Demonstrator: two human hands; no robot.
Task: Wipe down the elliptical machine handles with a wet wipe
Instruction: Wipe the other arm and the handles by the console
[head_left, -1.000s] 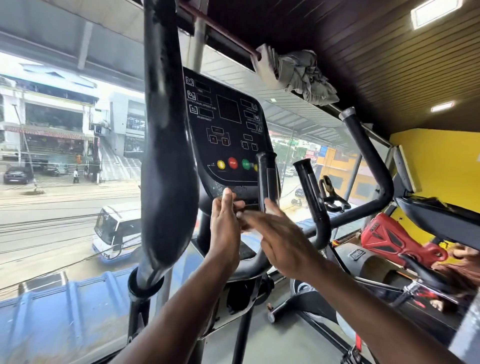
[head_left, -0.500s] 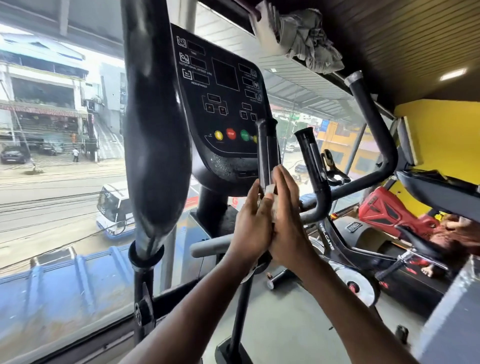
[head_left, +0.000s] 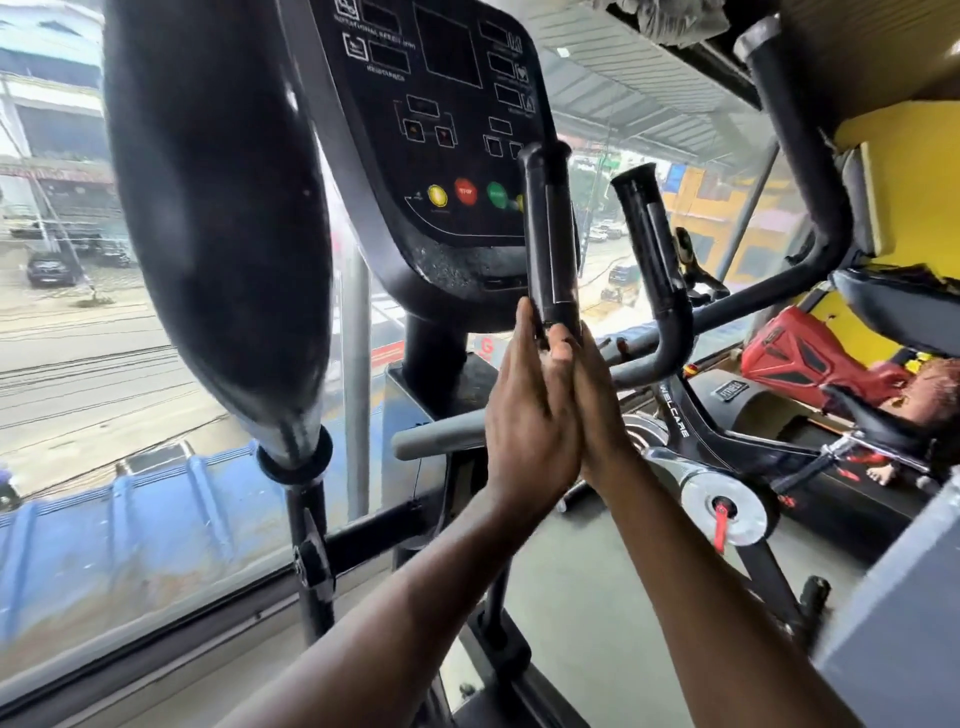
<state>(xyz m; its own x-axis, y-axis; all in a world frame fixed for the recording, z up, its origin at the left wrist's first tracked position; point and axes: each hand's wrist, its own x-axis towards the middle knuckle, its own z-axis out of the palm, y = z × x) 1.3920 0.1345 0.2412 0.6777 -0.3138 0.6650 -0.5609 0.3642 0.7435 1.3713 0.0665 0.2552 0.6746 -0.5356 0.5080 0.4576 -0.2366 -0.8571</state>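
Pressing palm to palm, left hand (head_left: 530, 410) and right hand (head_left: 597, 410) clasped the base of the upright black padded grip (head_left: 551, 244). Wet wipe hidden, cannot tell if held. At one o'clock, second black grip (head_left: 649, 244) untouched. Risk: sliding up, bumping the black console's red stop button (head_left: 466, 191).

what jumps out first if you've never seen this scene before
Two hands, the left hand and right hand, pressed together around the base of a short upright black handle at centre. Behind it sits the console with yellow, red and green buttons, and a thick black swing arm fills the left.
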